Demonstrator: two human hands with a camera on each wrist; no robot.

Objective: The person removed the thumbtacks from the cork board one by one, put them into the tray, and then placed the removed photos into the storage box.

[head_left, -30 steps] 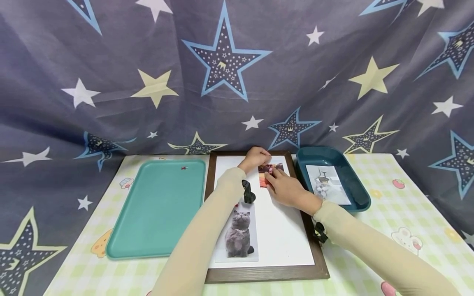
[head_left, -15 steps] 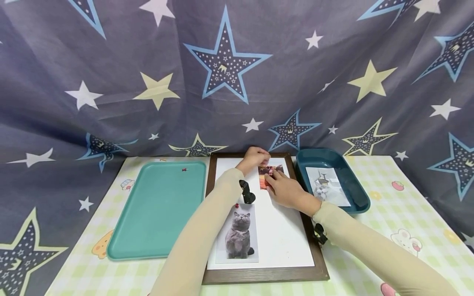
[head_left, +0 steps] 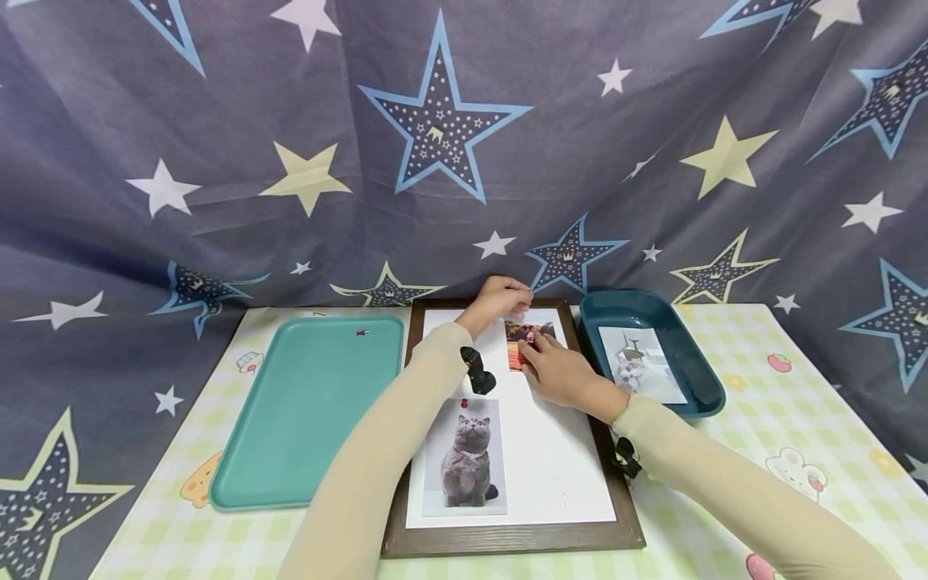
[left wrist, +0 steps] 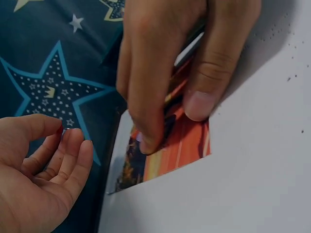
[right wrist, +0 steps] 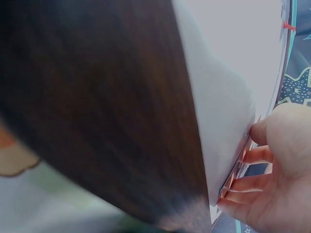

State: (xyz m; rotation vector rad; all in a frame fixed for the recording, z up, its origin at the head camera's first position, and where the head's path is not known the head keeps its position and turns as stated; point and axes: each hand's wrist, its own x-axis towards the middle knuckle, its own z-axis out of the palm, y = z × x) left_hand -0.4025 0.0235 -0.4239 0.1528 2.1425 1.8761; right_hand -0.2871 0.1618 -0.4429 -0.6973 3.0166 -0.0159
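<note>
My left hand (head_left: pixel 500 300) is raised over the top edge of the white board (head_left: pixel 558 467) in its brown wooden frame. In the left wrist view its thumb and index finger pinch a small red push pin (left wrist: pixel 60 130), the needle showing. Below it lies an orange and dark photo (left wrist: pixel 180 145) near the board's top right. My right hand (head_left: pixel 561 372) presses this photo against the board with extended fingers, hiding part of it. A grey cat photo (head_left: pixel 467 467) sits at the board's lower left, a red pin (head_left: pixel 465 403) at its top.
A green tray (head_left: pixel 312 419) with one red pin (head_left: pixel 362 332) stands left of the frame. Right of it, a dark teal bin (head_left: pixel 698 379) holds another photo (head_left: pixel 641 366). A starred curtain (head_left: pixel 594 161) hangs behind the checkered tablecloth (head_left: pixel 754 411).
My left hand has risen slightly from the photo's top edge, and its forearm has shifted left, uncovering more of the cat photo. My right hand stays in place on the orange photo.
</note>
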